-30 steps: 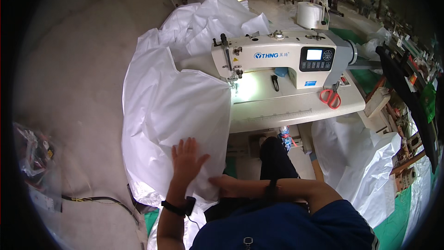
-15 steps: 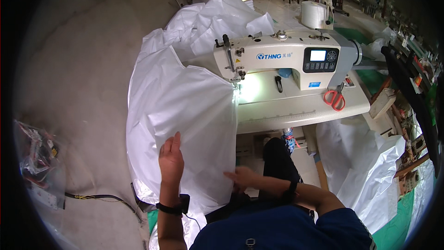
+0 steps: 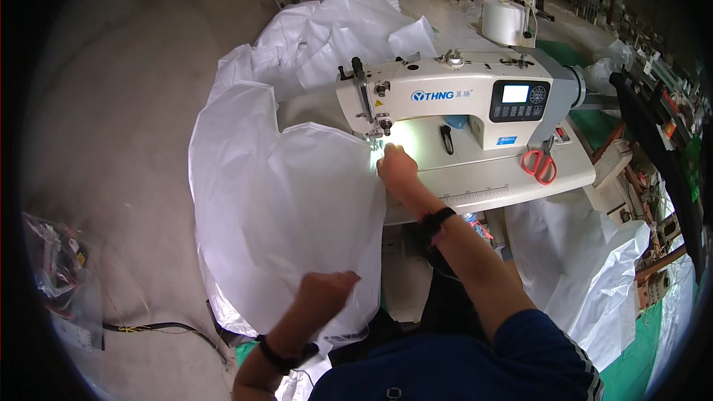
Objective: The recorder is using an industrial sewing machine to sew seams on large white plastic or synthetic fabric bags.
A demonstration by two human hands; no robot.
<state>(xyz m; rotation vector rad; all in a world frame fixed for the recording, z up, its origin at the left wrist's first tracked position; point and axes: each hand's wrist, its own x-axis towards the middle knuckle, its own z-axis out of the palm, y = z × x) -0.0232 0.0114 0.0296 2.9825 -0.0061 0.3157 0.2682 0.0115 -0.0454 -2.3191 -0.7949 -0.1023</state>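
A large white plastic-like sheet [image 3: 275,178] hangs over the left end of the sewing machine's table and down toward my lap. Its right edge runs up to the needle area of the white sewing machine [image 3: 438,89], under a bright lamp. My right hand [image 3: 398,168] is up at the presser foot, fingers closed on the sheet's edge; the fingertips are partly lost in the glare. Lower down, my left hand [image 3: 327,293] is closed in front of the sheet, knuckles pointing right. Whether it pinches any of the sheet is hidden.
Red-handled scissors [image 3: 540,166] and a small black tool [image 3: 447,139] lie on the machine table [image 3: 535,186]. A white thread cone [image 3: 503,22] stands behind. More white sheeting [image 3: 579,260] hangs at the right. A black cable [image 3: 163,327] crosses the floor at lower left.
My right hand has gone from the sheet's lower edge up to the needle area. My left hand has moved down and right, and its raised fingers have closed. The sheet has bulged leftward.
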